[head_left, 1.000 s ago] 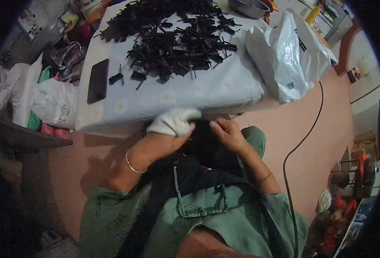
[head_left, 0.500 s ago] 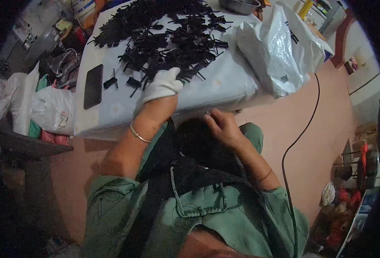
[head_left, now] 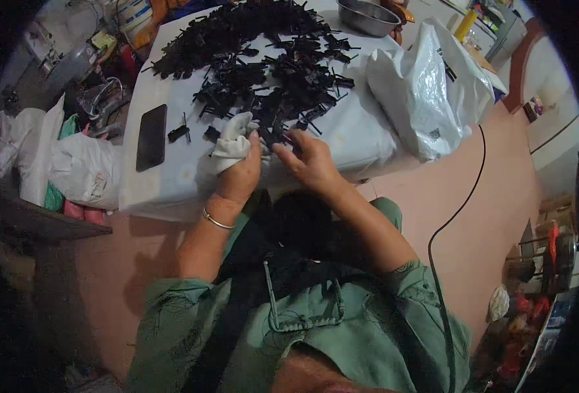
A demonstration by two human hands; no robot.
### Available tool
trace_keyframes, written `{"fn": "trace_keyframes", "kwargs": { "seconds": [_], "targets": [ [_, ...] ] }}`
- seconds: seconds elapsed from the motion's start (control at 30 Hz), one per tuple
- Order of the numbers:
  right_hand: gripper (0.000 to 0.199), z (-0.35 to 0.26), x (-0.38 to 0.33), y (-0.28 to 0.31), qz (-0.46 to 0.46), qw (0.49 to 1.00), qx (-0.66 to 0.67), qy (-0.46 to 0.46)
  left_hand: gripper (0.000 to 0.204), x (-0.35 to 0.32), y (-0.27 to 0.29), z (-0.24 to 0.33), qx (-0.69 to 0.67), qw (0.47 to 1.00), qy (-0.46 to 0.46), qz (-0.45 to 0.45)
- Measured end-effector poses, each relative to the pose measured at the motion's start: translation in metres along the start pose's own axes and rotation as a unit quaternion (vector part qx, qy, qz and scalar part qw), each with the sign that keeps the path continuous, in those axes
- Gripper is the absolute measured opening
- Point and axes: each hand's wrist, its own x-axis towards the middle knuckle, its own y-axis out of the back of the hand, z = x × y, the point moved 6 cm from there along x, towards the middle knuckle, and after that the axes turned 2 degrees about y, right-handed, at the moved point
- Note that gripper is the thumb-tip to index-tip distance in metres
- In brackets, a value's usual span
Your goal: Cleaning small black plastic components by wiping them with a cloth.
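My left hand, in a white glove that leaves the thumb bare, is closed on a small black plastic part at the table's near edge. My bare right hand meets it from the right, thumb and fingers pinched at the same part; whether they hold anything smaller is hidden. Just beyond both hands spreads a large pile of similar black parts with thin rods sticking out. One loose black part lies apart on the left, near a dark phone.
A pale cloth covers the table. On its right side stands a white plastic bag, with a metal bowl behind. White sacks sit on a low shelf at left. A black cable hangs down at right.
My left hand has drawn back slightly from the pile with a black part. My right hand has come up from below the table edge to meet it. The view has shifted a little.
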Motion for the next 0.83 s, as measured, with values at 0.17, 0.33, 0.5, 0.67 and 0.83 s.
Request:
{"fn": "trace_keyframes", "kwargs": {
  "seconds": [0.17, 0.33, 0.5, 0.67, 0.83],
  "targets": [
    [0.019, 0.029, 0.014, -0.015, -0.035, 0.991, 0.118, -0.052, 0.023, -0.003, -0.007, -0.013, -0.031, 0.997, 0.069, -0.032],
    [0.016, 0.049, 0.025, -0.002, 0.04, 0.985, 0.153, -0.076, 0.017, 0.007, -0.005, 0.001, 0.053, 0.997, -0.012, -0.054],
    [0.013, -0.002, 0.002, 0.018, 0.094, 0.991, 0.09, -0.011, 0.018, 0.01, 0.005, 0.004, 0.191, 0.966, -0.17, -0.038],
    [0.008, -0.013, -0.03, 0.03, 0.119, 0.979, 0.043, 0.162, 0.018, 0.003, 0.009, 0.021, -0.048, 0.978, 0.142, -0.144],
    [0.01, -0.028, -0.051, 0.007, -0.124, 0.975, 0.009, 0.184, 0.025, -0.03, 0.005, 0.024, -0.273, 0.868, 0.332, -0.247]
  ]
}}
